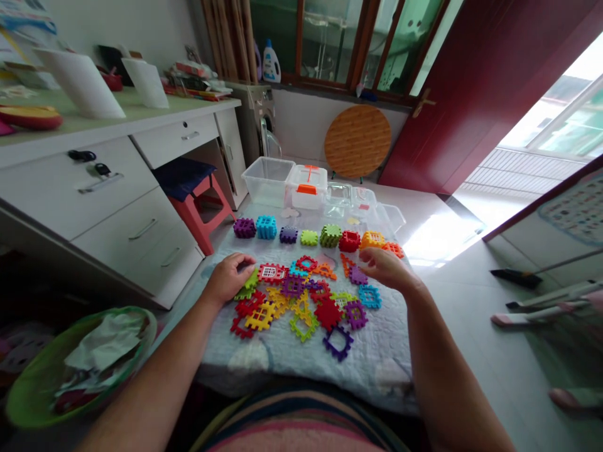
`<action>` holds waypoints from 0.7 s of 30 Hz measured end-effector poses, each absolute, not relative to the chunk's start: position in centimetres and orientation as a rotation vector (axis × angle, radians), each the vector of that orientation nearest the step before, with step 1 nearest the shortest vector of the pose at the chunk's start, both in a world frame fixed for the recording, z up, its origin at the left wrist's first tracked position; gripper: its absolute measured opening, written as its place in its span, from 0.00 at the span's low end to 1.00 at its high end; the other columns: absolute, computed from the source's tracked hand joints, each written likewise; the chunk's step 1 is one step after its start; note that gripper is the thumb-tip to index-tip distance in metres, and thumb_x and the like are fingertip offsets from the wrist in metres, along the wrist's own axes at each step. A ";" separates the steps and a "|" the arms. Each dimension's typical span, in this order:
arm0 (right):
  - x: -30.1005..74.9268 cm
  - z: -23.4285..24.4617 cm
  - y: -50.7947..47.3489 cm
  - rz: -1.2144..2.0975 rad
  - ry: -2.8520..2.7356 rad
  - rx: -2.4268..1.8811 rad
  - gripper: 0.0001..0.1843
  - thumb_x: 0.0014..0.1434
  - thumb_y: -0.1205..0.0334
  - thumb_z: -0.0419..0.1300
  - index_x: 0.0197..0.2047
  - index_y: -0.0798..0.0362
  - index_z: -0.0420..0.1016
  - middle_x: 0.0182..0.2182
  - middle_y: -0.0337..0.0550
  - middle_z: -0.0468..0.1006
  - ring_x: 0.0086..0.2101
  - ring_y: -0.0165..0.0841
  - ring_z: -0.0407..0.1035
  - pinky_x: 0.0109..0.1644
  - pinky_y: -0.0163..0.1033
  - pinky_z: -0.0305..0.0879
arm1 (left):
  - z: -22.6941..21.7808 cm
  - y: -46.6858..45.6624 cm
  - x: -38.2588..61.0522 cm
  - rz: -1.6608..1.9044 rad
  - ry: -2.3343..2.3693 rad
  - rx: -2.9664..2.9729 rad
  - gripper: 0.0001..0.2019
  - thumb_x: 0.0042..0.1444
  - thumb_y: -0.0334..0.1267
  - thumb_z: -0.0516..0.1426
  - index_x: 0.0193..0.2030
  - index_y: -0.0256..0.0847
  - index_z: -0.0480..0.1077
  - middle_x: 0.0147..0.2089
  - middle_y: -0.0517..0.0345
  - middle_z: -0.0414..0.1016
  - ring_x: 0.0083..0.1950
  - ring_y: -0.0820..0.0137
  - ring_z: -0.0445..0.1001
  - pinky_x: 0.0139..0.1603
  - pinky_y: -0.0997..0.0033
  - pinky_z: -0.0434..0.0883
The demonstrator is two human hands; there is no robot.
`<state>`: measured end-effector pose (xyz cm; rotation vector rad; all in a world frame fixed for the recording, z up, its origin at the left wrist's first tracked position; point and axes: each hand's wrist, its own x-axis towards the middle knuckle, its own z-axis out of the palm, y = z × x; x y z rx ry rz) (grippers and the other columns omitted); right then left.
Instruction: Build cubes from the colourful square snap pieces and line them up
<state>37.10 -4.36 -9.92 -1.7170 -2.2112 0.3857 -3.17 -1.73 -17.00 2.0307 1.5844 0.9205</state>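
My left hand rests at the left edge of a loose pile of plastic interlocking building pieces, fingers loosely curved beside a lime-green piece, with no piece visible in its grasp. Over the right side, my right hand hovers by a purple piece and in front of a yellow-orange stack. Its fingers are bent and slightly apart, and nothing shows between them. Between the hands lie a red window piece, a solid red piece, a yellow piece and a dark-purple frame.
Behind the pile runs a row of colour-sorted stacks, including purple, blue, green and red. Clear plastic boxes stand at the cloth-covered table's far end. A green basket is at the left.
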 end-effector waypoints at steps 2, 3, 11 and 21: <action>37.9 -11.6 -5.1 0.341 -2.252 -1.722 0.14 0.48 0.64 0.63 0.42 0.50 0.75 0.38 0.43 0.78 0.37 0.37 0.71 0.43 0.42 0.66 | -17.0 -1.8 -3.1 0.908 1.606 2.018 0.14 0.52 0.49 0.56 0.37 0.41 0.74 0.39 0.52 0.78 0.42 0.61 0.75 0.49 0.62 0.71; 37.9 -12.4 -5.3 0.330 -2.276 -1.725 0.17 0.47 0.65 0.64 0.43 0.51 0.75 0.40 0.45 0.77 0.40 0.39 0.71 0.45 0.43 0.66 | -17.0 -1.8 -3.1 0.903 1.617 2.010 0.14 0.52 0.49 0.56 0.37 0.41 0.74 0.40 0.52 0.78 0.42 0.61 0.75 0.49 0.62 0.71; 36.6 -14.1 -5.1 0.245 -2.213 -1.717 0.21 0.49 0.62 0.64 0.48 0.53 0.73 0.39 0.46 0.73 0.42 0.40 0.67 0.48 0.43 0.64 | -17.2 -1.8 -3.2 0.918 1.624 2.012 0.15 0.52 0.50 0.55 0.37 0.41 0.74 0.40 0.53 0.78 0.42 0.62 0.75 0.49 0.63 0.72; 36.0 -14.6 -5.3 0.327 -2.141 -1.640 0.18 0.55 0.57 0.62 0.49 0.53 0.73 0.42 0.47 0.75 0.43 0.39 0.70 0.51 0.45 0.65 | -17.1 -1.8 -3.2 0.906 1.616 2.017 0.15 0.53 0.49 0.55 0.37 0.41 0.74 0.40 0.52 0.78 0.42 0.62 0.76 0.49 0.63 0.71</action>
